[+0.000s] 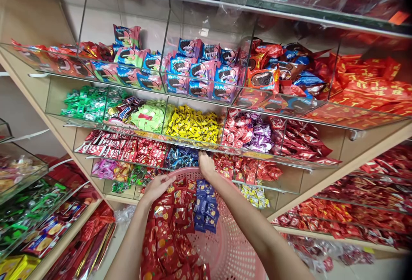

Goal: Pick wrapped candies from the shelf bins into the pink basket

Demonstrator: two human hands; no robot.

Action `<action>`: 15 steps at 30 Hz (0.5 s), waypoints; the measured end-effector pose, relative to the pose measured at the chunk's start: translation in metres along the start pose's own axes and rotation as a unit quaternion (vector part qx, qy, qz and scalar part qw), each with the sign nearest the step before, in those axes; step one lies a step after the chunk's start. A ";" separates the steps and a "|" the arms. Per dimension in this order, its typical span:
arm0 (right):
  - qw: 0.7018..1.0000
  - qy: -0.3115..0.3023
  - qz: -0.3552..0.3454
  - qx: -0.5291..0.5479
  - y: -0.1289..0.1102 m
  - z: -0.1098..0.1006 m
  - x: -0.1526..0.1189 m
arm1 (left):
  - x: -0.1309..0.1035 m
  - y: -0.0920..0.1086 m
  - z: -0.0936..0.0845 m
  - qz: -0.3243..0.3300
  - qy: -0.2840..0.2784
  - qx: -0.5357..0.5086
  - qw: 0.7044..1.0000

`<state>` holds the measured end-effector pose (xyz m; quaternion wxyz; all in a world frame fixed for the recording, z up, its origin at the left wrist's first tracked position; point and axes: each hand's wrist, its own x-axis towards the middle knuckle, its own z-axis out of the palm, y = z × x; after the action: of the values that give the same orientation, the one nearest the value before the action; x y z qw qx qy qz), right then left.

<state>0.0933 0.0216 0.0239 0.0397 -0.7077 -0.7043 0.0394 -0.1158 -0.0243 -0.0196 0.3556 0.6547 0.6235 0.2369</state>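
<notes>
A pink perforated basket (238,245) is below the shelves, holding red packets (170,245) on its left side and blue-purple packets (206,209) near its far rim. My left hand (161,185) lies at the basket's far left rim, its fingers closed together on the edge. Beyond the far rim, my right hand (206,164) reaches to the shelf bin between dark blue sweets (183,157) and red packets (225,165). Its fingertips are partly hidden at the shelf edge, so what they touch is unclear.
Clear-fronted shelves (193,93) hold cookie packs (202,69), green sweets (85,104), yellow sweets (193,125) and red packets. More stocked shelves stand at left and right. A glass shelf edge (225,1) crosses the top.
</notes>
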 end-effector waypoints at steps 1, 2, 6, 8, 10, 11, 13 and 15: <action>1.000 0.022 -0.007 0.004 0.003 -0.001 -0.005 | 0.000 0.001 0.000 -0.003 0.000 0.005 1.000; 0.999 0.047 -0.018 0.011 0.006 -0.003 -0.010 | -0.001 0.002 0.000 -0.005 0.001 0.010 1.000; 0.982 0.141 -0.080 0.098 0.022 -0.010 -0.035 | -0.001 0.004 0.000 -0.011 0.006 0.016 1.000; 0.966 0.162 -0.111 0.168 0.029 -0.013 -0.049 | -0.001 0.003 0.000 -0.007 0.006 0.008 1.000; 0.947 0.141 -0.137 0.255 0.035 -0.016 -0.061 | 0.000 0.000 0.002 0.000 0.005 -0.002 1.000; 0.935 0.115 -0.143 0.304 0.038 -0.016 -0.067 | 0.001 -0.002 0.002 0.002 0.004 -0.007 1.000; 0.904 0.042 -0.132 0.404 0.043 -0.014 -0.079 | 0.003 -0.006 0.004 0.004 0.005 -0.010 1.000; 0.866 -0.037 -0.093 0.489 0.048 -0.007 -0.090 | 0.005 -0.009 0.005 0.009 0.009 -0.009 1.000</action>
<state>0.1410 -0.0689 0.0255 0.3579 -0.5264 -0.6585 0.4014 -0.1174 -0.0201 -0.0307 0.3535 0.6546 0.6190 0.2516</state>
